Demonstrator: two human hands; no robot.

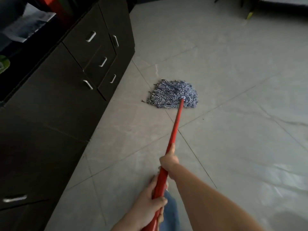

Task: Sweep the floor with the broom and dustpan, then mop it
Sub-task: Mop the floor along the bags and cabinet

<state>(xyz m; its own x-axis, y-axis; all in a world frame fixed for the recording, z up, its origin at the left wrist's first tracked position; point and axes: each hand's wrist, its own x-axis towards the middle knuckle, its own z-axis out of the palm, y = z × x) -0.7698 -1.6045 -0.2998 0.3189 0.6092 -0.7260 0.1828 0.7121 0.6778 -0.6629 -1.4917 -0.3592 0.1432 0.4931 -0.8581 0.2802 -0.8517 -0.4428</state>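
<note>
A mop with a blue-and-white string head [173, 95] lies spread flat on the grey tiled floor [233, 80], near the foot of a dark cabinet. Its red handle [177, 120] runs back toward me. My right hand [169, 161] grips the handle higher along the shaft, thumb laid along it. My left hand [150, 199] grips the handle lower down, close to my body, fingers wrapped round it. No broom or dustpan shows in the head view.
A long dark cabinet [66, 90] with metal drawer pulls lines the left side. Papers lie on its top at the far left. Dark furniture legs [246, 7] stand at the top right. Wet streaks shine on the tiles at the right.
</note>
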